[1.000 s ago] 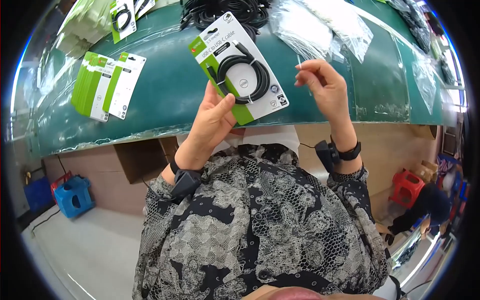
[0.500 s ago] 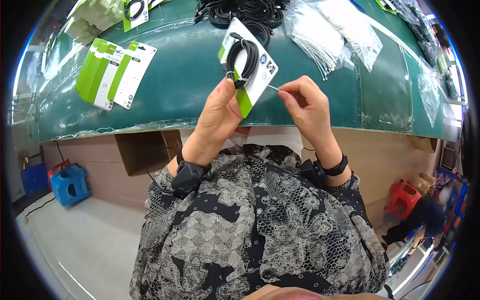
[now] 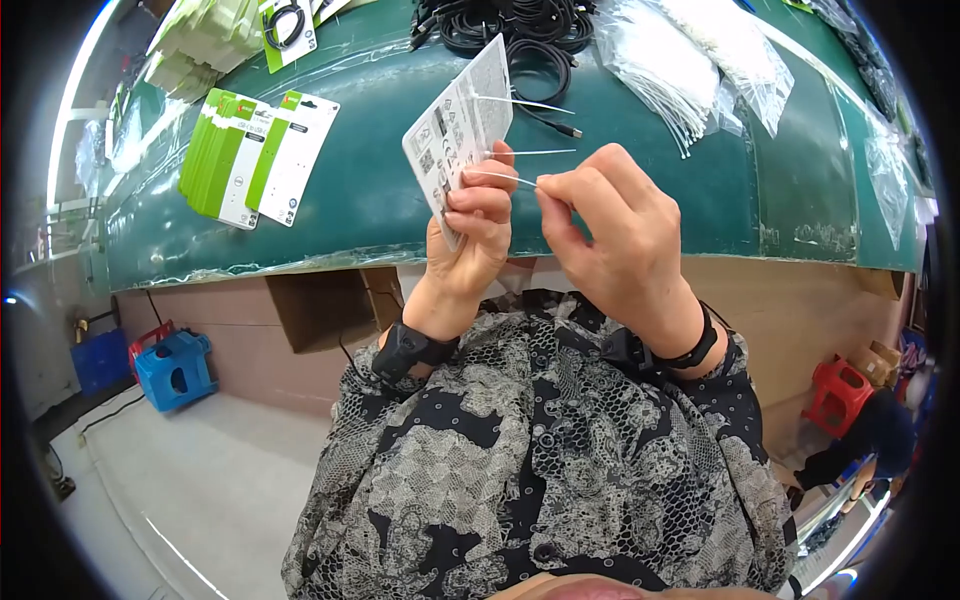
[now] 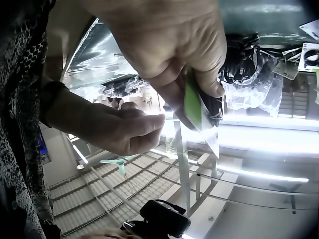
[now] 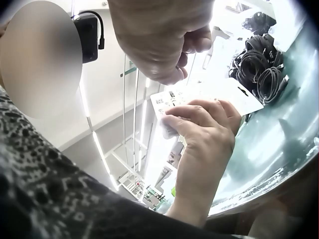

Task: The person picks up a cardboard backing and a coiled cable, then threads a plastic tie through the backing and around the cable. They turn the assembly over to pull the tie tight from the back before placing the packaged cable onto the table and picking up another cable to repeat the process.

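My left hand (image 3: 470, 240) holds a printed cable card (image 3: 445, 135) upright above the table, its white back turned toward my right hand. Three white cable ties stick out from that back. My right hand (image 3: 625, 235) pinches the end of the lowest cable tie (image 3: 518, 179) between thumb and fingertips, just right of the card. A black coiled cable (image 4: 213, 107) sits on the card's front, under my left thumb in the left wrist view; in the head view the card hides it. In the right wrist view, left-hand fingers (image 5: 199, 117) spread across the card's back.
Green-and-white cards (image 3: 215, 165) lie overlapped on the green table (image 3: 370, 190) at left. Behind are a pile of black cables (image 3: 545, 30), bags of white cable ties (image 3: 660, 70) and a finished cable pack (image 3: 287, 30). Blue (image 3: 175, 370) and red stools (image 3: 840, 395) stand below.
My left hand has turned the card from its cable side to its back. My right hand has come in from the right and now pinches a protruding cable tie.
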{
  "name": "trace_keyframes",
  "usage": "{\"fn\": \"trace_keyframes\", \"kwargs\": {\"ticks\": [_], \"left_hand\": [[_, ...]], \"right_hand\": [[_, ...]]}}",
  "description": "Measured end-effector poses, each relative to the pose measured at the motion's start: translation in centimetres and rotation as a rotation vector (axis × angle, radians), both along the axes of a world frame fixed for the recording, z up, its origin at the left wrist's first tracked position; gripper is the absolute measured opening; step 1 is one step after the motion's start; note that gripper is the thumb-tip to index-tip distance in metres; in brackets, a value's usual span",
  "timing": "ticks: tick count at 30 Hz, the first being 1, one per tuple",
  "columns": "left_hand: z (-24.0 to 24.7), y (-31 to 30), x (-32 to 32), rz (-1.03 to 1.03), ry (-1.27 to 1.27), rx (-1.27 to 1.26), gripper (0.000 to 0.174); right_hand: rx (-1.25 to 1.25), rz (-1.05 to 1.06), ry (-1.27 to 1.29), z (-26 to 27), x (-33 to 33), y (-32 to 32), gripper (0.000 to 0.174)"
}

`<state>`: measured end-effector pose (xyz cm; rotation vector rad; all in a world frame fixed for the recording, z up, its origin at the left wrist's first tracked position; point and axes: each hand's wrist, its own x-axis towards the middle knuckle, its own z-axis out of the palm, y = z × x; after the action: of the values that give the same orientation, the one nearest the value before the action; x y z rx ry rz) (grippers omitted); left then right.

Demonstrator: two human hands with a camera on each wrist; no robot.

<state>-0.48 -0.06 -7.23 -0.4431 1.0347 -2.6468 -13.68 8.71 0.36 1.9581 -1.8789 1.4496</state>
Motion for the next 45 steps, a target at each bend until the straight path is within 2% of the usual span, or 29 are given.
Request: {"fn": "trace_keyframes", "kwargs": {"ticks": [11,14,15,18,19,21,22,25,34,37,39,42,45], "left_hand": [[-0.1,0.2,0.1,-0.009,-0.004,-0.036,0.043],[-0.5,0.8,0.5,-0.014,-0.243,-0.276,0.043],[-0.9,0.8,0.5,-0.012,-0.236,-0.273,0.043],[-1.1,0.4,0.2,0.104,-0.488,-0.593,0.046],[-1.2,0.3,0.3,0.114,-0.478,-0.586,0.046],[-0.4,0.2,0.3,0.116,-0.698,-0.792,0.048],[0.0,0.2,0.2,0.116,-0.811,-0.894,0.049],[0.4,0.4,0.2,0.12,-0.822,-0.895,0.05],[0.7,0.7,0.6,0.065,-0.923,-0.984,0.054],[1.1,1.2,0.1,0.119,-0.948,-0.949,0.053],[1.2,1.5,-0.3,0.149,-0.959,-0.934,0.053],[0.9,1.6,-0.9,0.351,-1.096,-0.985,0.052],[1.2,1.7,-1.0,0.484,-1.177,-1.115,0.052]], "right_hand": [[0.035,0.055,-0.047,-0.2,0.0,-0.4,0.017],[0.032,0.087,-0.075,-0.5,-0.4,-0.6,0.019],[0.057,0.109,-0.122,-0.8,-0.6,-0.6,0.021],[0.111,0.163,-0.196,-1.4,-1.3,-0.7,0.025],[0.129,0.16,-0.283,-1.6,-1.5,-0.6,0.026],[0.166,0.148,-0.458,-2.2,-1.8,-0.4,0.028],[0.172,0.154,-0.446,-2.6,-2.0,-0.4,0.028],[0.174,0.231,-0.701,-4.1,-2.7,-0.4,0.026],[0.345,0.234,-0.813,-6.0,-3.0,0.4,0.026],[0.209,0.235,-0.926,-6.5,-2.4,0.0,0.026],[0.185,0.221,-0.908,-6.3,-2.6,-0.3,0.027],[0.128,0.182,-0.872,-5.6,-4.0,-0.5,0.028],[-0.019,-0.057,-0.19,-4.5,-6.9,0.6,0.028]]}}
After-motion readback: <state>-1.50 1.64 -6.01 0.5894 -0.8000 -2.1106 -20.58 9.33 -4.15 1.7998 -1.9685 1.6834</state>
